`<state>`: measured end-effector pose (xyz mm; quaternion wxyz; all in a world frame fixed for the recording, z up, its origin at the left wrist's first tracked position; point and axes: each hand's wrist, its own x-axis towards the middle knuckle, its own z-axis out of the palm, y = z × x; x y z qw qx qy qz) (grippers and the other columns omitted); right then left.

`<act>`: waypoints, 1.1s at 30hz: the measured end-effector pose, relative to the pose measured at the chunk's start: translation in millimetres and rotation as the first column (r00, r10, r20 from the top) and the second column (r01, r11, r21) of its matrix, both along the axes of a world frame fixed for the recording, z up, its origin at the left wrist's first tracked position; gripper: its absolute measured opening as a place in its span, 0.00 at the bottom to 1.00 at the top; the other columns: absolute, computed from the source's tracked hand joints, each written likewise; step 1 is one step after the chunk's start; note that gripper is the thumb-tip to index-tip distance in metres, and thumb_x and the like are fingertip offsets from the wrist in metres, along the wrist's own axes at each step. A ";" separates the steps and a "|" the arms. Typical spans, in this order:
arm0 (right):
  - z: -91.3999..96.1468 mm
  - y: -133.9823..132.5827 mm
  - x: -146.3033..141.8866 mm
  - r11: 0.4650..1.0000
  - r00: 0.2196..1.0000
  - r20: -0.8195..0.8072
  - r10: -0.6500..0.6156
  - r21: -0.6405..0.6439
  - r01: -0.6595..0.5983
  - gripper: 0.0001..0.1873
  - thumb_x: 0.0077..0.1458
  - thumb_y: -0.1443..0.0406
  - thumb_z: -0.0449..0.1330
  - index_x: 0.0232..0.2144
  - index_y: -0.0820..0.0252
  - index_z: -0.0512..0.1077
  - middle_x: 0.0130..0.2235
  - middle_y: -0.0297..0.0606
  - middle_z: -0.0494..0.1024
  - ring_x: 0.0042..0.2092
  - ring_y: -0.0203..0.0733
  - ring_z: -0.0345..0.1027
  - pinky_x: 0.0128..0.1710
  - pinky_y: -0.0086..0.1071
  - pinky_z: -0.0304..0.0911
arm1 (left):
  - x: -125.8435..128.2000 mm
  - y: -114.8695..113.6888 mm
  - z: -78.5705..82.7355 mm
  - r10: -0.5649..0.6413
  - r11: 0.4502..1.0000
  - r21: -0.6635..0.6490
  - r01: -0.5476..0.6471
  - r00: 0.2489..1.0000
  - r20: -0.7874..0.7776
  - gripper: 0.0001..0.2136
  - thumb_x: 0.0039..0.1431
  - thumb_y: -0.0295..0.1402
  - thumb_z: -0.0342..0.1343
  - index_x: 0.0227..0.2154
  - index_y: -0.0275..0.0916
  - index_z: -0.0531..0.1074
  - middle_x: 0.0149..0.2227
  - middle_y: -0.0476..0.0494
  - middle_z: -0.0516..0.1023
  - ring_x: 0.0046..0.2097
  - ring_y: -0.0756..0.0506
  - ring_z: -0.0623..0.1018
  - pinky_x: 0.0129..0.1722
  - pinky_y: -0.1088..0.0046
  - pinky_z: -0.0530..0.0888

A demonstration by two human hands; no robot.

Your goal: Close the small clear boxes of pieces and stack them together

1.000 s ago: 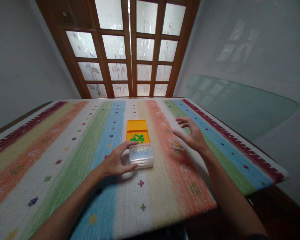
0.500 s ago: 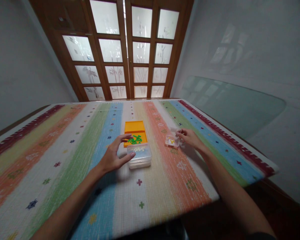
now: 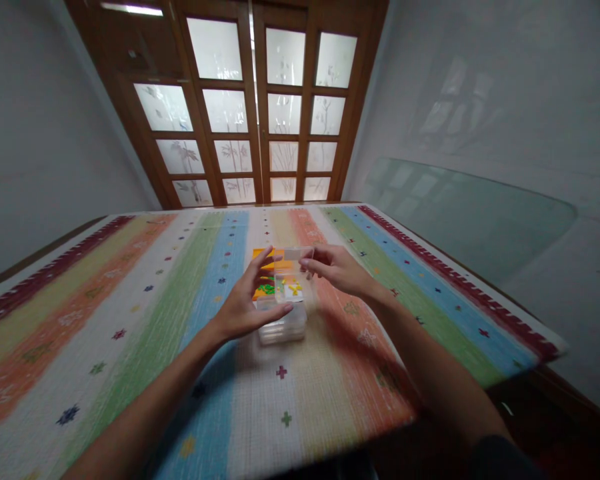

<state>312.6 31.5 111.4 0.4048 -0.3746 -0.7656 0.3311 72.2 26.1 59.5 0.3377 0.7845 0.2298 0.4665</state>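
Note:
My right hand (image 3: 337, 268) pinches a small clear plastic box (image 3: 280, 275) by its raised lid, above the middle of the table. Yellow pieces (image 3: 294, 288) lie inside this box. Close to its left side is my left hand (image 3: 240, 300), with thumb and fingers spread; whether a fingertip touches the box I cannot tell. Behind and beneath the small box is an open orange case (image 3: 261, 255), partly hidden, holding small green pieces (image 3: 266, 290). A larger clear plastic container (image 3: 283, 332) sits in front of the case, below my left thumb.
A striped, patterned cloth (image 3: 180, 320) covers the table, whose near edge runs below my forearms. Wooden doors with frosted panes (image 3: 285, 113) stand beyond the far edge. A sheet of glass (image 3: 460, 207) leans by the right wall.
My right hand has lifted the small clear box off the cloth and carried it left, over the orange case. My left hand stays spread in nearly the same place.

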 end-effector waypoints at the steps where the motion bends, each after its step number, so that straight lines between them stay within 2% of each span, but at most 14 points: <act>1: 1.8 1.0 -4.5 1.000 1.000 -0.002 0.010 0.008 -0.010 0.16 0.62 0.52 0.60 0.33 0.59 0.73 0.30 0.35 0.77 0.32 0.38 0.71 0.35 0.34 0.68 | -0.2 -0.2 2.0 -0.015 1.000 -0.016 0.015 1.000 0.028 0.45 0.54 0.34 0.71 0.70 0.53 0.53 0.64 0.36 0.67 0.55 0.39 0.76 0.55 0.56 0.77; 4: 4.1 4.5 -13.3 1.000 0.999 -0.035 0.019 0.024 -0.018 0.16 0.63 0.52 0.61 0.35 0.59 0.74 0.32 0.35 0.77 0.32 0.37 0.71 0.35 0.33 0.69 | -2.7 -0.7 9.1 -0.050 0.996 -0.072 0.058 0.993 0.109 0.41 0.55 0.32 0.71 0.67 0.51 0.57 0.60 0.38 0.72 0.54 0.41 0.78 0.55 0.59 0.77; 7: 0.8 6.0 -16.8 0.997 0.985 -0.151 0.082 0.024 -0.079 0.18 0.61 0.51 0.64 0.44 0.57 0.74 0.40 0.37 0.78 0.36 0.38 0.73 0.36 0.34 0.71 | -6.2 -0.8 16.6 -0.041 0.993 -0.101 0.060 0.983 0.179 0.37 0.54 0.32 0.71 0.64 0.49 0.61 0.58 0.39 0.73 0.53 0.42 0.79 0.55 0.61 0.78; 9: -5.7 4.9 -18.3 0.987 0.958 -0.237 0.159 0.037 -0.155 0.24 0.57 0.52 0.68 0.52 0.53 0.71 0.48 0.39 0.77 0.41 0.40 0.74 0.39 0.35 0.73 | -7.9 -0.8 20.3 -0.033 0.993 -0.103 0.055 0.978 0.204 0.35 0.54 0.32 0.71 0.63 0.48 0.62 0.57 0.39 0.74 0.53 0.42 0.79 0.54 0.61 0.78; 11: -14.8 2.4 -20.3 0.977 0.933 -0.290 0.214 0.076 -0.201 0.35 0.52 0.53 0.73 0.59 0.47 0.67 0.52 0.39 0.75 0.44 0.41 0.75 0.42 0.37 0.74 | -8.8 -0.8 21.9 -0.014 0.995 -0.093 0.035 0.976 0.216 0.33 0.54 0.33 0.71 0.61 0.47 0.63 0.57 0.39 0.75 0.52 0.42 0.80 0.54 0.60 0.78; 14: -28.4 -2.0 -25.0 0.974 0.921 -0.323 0.218 0.135 -0.183 0.43 0.48 0.54 0.76 0.63 0.43 0.64 0.55 0.40 0.74 0.47 0.43 0.74 0.47 0.40 0.74 | -8.3 -0.8 20.0 0.026 0.997 -0.072 -0.009 0.972 0.234 0.30 0.53 0.34 0.72 0.57 0.45 0.66 0.55 0.39 0.76 0.50 0.42 0.80 0.53 0.61 0.79; 19: -36.4 -7.1 -33.1 0.977 0.917 -0.348 0.194 0.155 -0.148 0.33 0.52 0.52 0.73 0.58 0.45 0.68 0.56 0.40 0.75 0.50 0.46 0.74 0.51 0.44 0.74 | -6.6 -0.3 13.7 0.031 0.997 -0.070 -0.011 0.958 0.284 0.23 0.54 0.34 0.72 0.50 0.44 0.68 0.47 0.45 0.79 0.48 0.44 0.81 0.51 0.65 0.80; 23: -35.3 -8.9 -36.4 0.975 0.924 -0.345 0.167 0.195 -0.103 0.26 0.56 0.52 0.70 0.55 0.45 0.71 0.53 0.38 0.77 0.46 0.43 0.75 0.47 0.40 0.74 | -7.0 -0.3 14.1 0.016 0.997 -0.083 0.009 0.954 0.300 0.21 0.55 0.35 0.71 0.48 0.43 0.69 0.47 0.46 0.80 0.48 0.45 0.82 0.51 0.65 0.80; 29: -36.1 -10.6 -35.9 0.966 0.951 -0.281 0.126 0.254 -0.053 0.29 0.52 0.50 0.72 0.53 0.49 0.72 0.51 0.41 0.77 0.48 0.45 0.74 0.47 0.41 0.73 | -8.1 -3.1 18.5 0.043 0.996 -0.092 -0.019 0.964 0.262 0.20 0.55 0.39 0.71 0.46 0.41 0.70 0.48 0.41 0.80 0.48 0.41 0.82 0.51 0.59 0.81; 33: -38.2 -10.3 -35.9 0.947 0.951 -0.280 0.134 0.318 -0.041 0.24 0.55 0.53 0.71 0.52 0.48 0.72 0.51 0.40 0.77 0.49 0.45 0.74 0.47 0.40 0.73 | -7.9 -3.8 18.2 0.045 0.996 -0.086 -0.024 0.965 0.259 0.18 0.55 0.37 0.70 0.45 0.41 0.70 0.48 0.41 0.80 0.48 0.42 0.82 0.50 0.61 0.82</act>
